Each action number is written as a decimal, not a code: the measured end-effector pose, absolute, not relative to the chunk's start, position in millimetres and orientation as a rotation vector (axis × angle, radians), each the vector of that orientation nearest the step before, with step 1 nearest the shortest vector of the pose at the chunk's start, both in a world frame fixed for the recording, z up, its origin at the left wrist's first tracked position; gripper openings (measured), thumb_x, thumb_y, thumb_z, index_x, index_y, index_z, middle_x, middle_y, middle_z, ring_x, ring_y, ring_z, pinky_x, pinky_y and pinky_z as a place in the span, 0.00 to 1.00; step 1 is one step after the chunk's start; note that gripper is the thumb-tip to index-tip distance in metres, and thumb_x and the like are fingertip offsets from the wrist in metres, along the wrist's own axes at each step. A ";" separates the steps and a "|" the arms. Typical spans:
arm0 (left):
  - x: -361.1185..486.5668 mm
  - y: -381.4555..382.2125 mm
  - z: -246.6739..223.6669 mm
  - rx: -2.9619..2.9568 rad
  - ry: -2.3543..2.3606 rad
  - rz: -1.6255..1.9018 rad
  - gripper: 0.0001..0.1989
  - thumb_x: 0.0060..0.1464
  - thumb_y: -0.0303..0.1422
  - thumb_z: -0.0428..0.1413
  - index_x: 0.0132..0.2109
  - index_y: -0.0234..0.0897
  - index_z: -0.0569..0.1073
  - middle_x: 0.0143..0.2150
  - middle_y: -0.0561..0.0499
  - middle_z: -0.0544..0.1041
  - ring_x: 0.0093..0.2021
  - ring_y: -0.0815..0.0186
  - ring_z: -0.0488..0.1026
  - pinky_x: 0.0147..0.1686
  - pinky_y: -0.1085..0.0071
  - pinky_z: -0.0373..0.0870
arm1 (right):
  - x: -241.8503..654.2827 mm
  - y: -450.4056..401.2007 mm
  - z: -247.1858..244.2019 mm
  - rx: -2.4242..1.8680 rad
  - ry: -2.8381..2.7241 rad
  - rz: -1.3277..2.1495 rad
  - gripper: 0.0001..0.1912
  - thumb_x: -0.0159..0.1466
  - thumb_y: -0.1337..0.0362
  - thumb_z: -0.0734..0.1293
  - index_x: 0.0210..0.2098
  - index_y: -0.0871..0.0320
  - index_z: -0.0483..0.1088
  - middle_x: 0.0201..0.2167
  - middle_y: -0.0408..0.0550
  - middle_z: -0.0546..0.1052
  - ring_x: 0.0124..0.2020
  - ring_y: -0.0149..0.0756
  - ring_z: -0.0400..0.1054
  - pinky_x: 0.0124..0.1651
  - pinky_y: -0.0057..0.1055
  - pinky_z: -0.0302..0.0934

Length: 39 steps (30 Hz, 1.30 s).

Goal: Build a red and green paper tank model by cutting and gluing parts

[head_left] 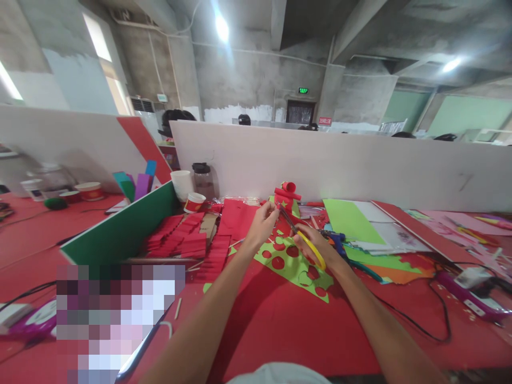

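My right hand grips scissors with yellow handles, and their dark blades point up and left. Just beyond the blade tips, my left hand is closed in a pinch. Whatever lies between its fingertips is too small to make out. Under both hands is a light green paper sheet with round cut-outs that show red. Behind the hands stands a small figure of rolled red paper with a star on its front.
Stacked red paper strips lie at left beside a green board. Paper cups and a dark-lidded bottle stand behind. A glue gun, green sheets and a cable are at right. A white partition closes the back.
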State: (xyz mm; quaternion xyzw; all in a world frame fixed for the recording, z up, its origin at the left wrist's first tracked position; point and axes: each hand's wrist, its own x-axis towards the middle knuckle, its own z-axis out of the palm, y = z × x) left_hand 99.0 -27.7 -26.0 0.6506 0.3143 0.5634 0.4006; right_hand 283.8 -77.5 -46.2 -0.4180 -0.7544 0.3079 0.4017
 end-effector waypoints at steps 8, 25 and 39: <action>99.5 -27.8 -24.8 1.653 0.795 1.438 0.10 0.58 0.36 0.51 0.30 0.38 0.63 0.26 0.55 0.68 0.27 0.70 0.67 0.29 0.74 0.64 | 282.5 -77.6 -45.6 -1.057 -1.911 0.767 0.17 0.63 0.48 0.65 0.38 0.56 0.66 0.21 0.37 0.63 0.19 0.27 0.53 0.22 0.24 0.49; 100.5 -29.1 -23.0 1.593 0.771 1.426 0.09 0.56 0.36 0.52 0.31 0.39 0.62 0.26 0.56 0.67 0.28 0.70 0.68 0.29 0.74 0.64 | 278.8 -76.9 -51.6 -1.032 -1.871 0.795 0.19 0.64 0.46 0.63 0.40 0.56 0.67 0.24 0.40 0.64 0.20 0.27 0.54 0.21 0.24 0.49; 102.6 -32.5 -19.9 1.590 0.790 1.440 0.08 0.53 0.35 0.52 0.30 0.39 0.62 0.26 0.56 0.67 0.28 0.70 0.68 0.31 0.73 0.65 | 274.6 -85.7 -41.8 -0.997 -1.828 0.905 0.23 0.62 0.41 0.62 0.37 0.56 0.66 0.22 0.39 0.62 0.18 0.26 0.54 0.18 0.23 0.50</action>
